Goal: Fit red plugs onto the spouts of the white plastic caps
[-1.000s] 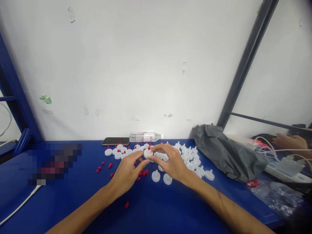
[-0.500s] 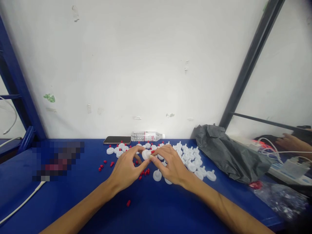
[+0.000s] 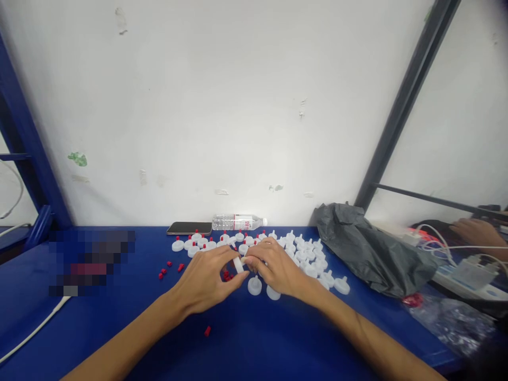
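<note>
My left hand (image 3: 208,278) pinches a white plastic nozzle cap (image 3: 238,264) by its round base, turned on its side. Close against it, my right hand (image 3: 275,267) has thumb and fingers closed at the nozzle end. The small red tip cap seen there a moment earlier is now hidden by the fingers. Loose red tip caps (image 3: 227,275) lie under and beside the left hand. White nozzle caps with red tips (image 3: 178,244) stand behind the hands. To the right spreads a group of white nozzle caps without red tips (image 3: 309,254); one bare nozzle cap (image 3: 254,286) stands just below the hands.
A phone (image 3: 189,228) and a water bottle lying on its side (image 3: 238,222) are by the wall. On the right are a dark plastic bag (image 3: 365,254), a power strip with cables (image 3: 472,280) and a clear bag (image 3: 452,323). A white cable (image 3: 35,333) runs along the left.
The white nozzle cap has turned so its base shows edge-on. The right fingers have closed over the nozzle end, covering the red tip cap. The view has shifted slightly.
</note>
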Demonstrator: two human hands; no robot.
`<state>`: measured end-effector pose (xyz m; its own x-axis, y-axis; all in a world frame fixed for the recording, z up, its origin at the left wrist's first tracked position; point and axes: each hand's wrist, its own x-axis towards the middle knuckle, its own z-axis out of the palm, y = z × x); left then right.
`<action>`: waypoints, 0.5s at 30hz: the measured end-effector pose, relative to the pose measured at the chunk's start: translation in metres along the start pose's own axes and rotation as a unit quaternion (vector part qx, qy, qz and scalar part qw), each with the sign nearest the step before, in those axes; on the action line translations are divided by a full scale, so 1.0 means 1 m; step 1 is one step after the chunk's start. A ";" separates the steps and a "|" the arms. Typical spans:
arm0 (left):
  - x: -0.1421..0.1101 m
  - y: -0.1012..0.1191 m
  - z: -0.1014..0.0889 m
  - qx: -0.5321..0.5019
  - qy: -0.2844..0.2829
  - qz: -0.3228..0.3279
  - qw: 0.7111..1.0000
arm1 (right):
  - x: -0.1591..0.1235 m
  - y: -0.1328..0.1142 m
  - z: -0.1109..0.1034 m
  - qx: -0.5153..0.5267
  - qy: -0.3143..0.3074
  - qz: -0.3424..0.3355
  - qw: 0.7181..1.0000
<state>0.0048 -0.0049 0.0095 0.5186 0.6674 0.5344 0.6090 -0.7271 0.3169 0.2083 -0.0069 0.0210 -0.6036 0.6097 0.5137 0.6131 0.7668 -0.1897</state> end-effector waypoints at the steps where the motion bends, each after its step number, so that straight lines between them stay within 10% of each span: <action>1: 0.001 0.000 0.001 -0.063 -0.015 -0.036 0.997 | 0.001 0.002 -0.004 0.012 0.005 0.006 1.000; 6: 0.002 -0.011 -0.002 -0.315 -0.043 -0.163 0.934 | 0.004 0.023 -0.027 0.052 0.110 0.099 0.988; 15: 0.003 -0.018 -0.013 -0.108 0.045 -0.139 0.983 | -0.003 0.027 -0.011 0.040 -0.009 0.055 0.998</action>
<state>-0.0128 0.0081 0.0153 0.2894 0.8353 0.4673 0.5727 -0.5423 0.6147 0.2317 0.0097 0.0237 -0.5441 0.6940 0.4715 0.6341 0.7081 -0.3105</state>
